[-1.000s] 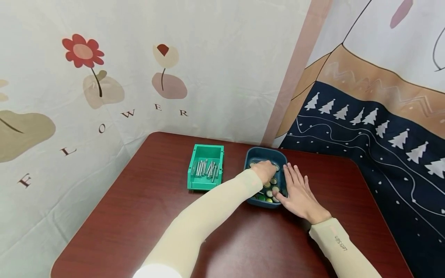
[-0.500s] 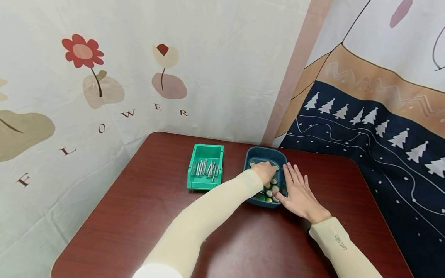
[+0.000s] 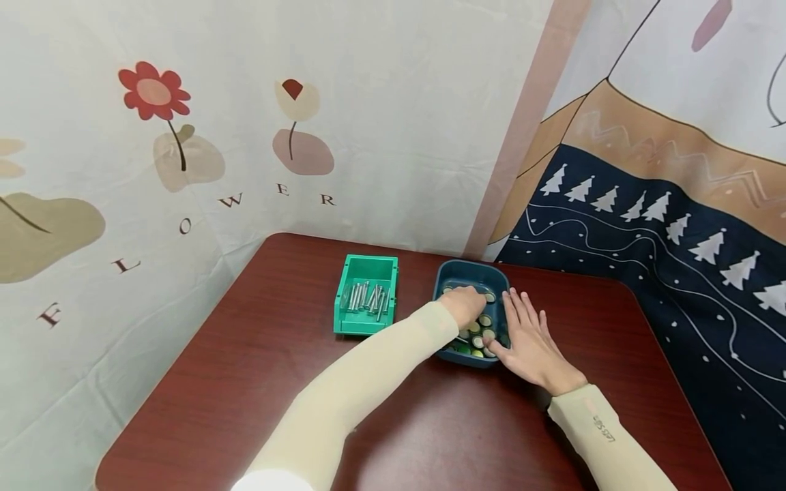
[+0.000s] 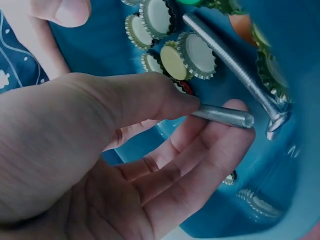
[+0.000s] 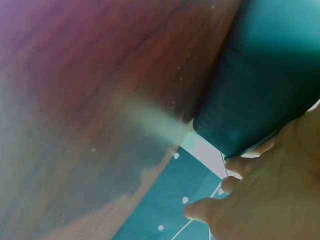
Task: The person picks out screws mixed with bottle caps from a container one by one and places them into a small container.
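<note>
The left hand is reaching into the blue tub and pinching one metal bolt between thumb and fingertips, just above the tub's floor. That bolt is lying nearly level in the wrist view, its long axis running from the thumb out toward the tub wall, cut end pointing away from the palm. A second bolt is resting in the tub, slanting across the bottle caps with its head down against the wall. About six caps are showing clearly beside it; more are half hidden, so the full count cannot be told. The right hand is lying flat, fingers straight, against the tub's right side. Left of the tub, one green bin is holding a cluster of bolts, too small to count.
</note>
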`<state>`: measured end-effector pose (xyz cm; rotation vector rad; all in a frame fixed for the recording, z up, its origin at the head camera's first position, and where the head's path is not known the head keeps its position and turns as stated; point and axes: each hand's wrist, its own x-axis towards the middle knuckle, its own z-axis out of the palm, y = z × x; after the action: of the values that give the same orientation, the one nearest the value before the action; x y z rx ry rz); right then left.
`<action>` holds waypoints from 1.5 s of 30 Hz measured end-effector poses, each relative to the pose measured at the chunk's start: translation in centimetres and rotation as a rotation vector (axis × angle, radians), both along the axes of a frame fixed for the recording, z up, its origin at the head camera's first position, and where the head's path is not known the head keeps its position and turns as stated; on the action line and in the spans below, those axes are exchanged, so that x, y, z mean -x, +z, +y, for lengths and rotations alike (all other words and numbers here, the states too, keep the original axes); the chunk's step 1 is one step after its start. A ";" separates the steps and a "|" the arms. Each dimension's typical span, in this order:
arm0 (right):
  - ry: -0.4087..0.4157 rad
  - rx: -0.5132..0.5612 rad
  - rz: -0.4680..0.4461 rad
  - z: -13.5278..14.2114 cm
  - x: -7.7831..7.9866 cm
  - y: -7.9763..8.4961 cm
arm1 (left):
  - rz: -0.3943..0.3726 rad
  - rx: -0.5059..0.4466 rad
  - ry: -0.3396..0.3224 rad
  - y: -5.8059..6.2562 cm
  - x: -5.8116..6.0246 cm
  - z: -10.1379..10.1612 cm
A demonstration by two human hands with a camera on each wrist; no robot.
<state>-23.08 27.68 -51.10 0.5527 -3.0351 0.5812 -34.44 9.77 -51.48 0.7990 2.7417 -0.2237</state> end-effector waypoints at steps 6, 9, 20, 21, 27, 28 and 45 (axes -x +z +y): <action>0.001 0.000 -0.005 0.1 -0.2 0.2 | -0.067 -0.053 0.055 7.9 -5.9 -1.6; 0.000 0.000 -0.010 0.2 -0.2 0.3 | -0.097 -0.070 0.076 9.5 -7.2 -2.0; -0.009 0.001 -0.021 0.2 -0.3 0.5 | -0.106 -0.293 0.028 9.0 -6.5 -3.3; -0.010 0.002 -0.021 0.2 -0.3 0.6 | -0.110 -0.313 0.021 9.0 -6.4 -3.4; -0.012 0.004 -0.027 0.1 -0.4 0.6 | -0.155 -0.404 0.007 9.4 -6.1 -4.3; -0.013 0.003 -0.028 0.1 -0.4 0.6 | -0.159 -0.413 0.007 9.5 -6.1 -4.5; -0.016 -0.001 -0.031 -0.1 -0.2 0.4 | -0.252 -0.598 0.061 10.3 -5.7 -7.7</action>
<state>-22.85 27.57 -50.74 0.5240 -3.0658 0.5937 -28.71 2.05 -41.17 0.8065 2.5923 0.6926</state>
